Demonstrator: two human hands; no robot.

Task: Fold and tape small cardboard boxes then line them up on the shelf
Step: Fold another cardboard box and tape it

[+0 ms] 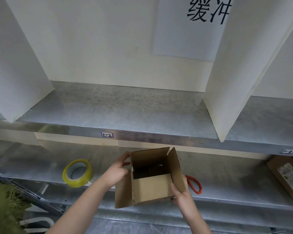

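Right hand (181, 195) grips cardboard box (152, 188) at its near right corner, fingers curled round it. Left hand (117, 171) fingers hold the left wall. Box is flaps-open at lower shelf (227, 174) front edge. Tape roll (81, 180) sits left, scissors (191, 177) just behind on the right.

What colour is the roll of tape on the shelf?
The tape roll is translucent yellow; head view.

An open cardboard box (151, 186) is held over the lower shelf (41, 166) — left hand (118, 172) gripping its left wall, right hand (181, 195) gripping its near right corner. A yellow tape roll (77, 173) stands to its left; orange-handled scissors (195, 184) lie just right.
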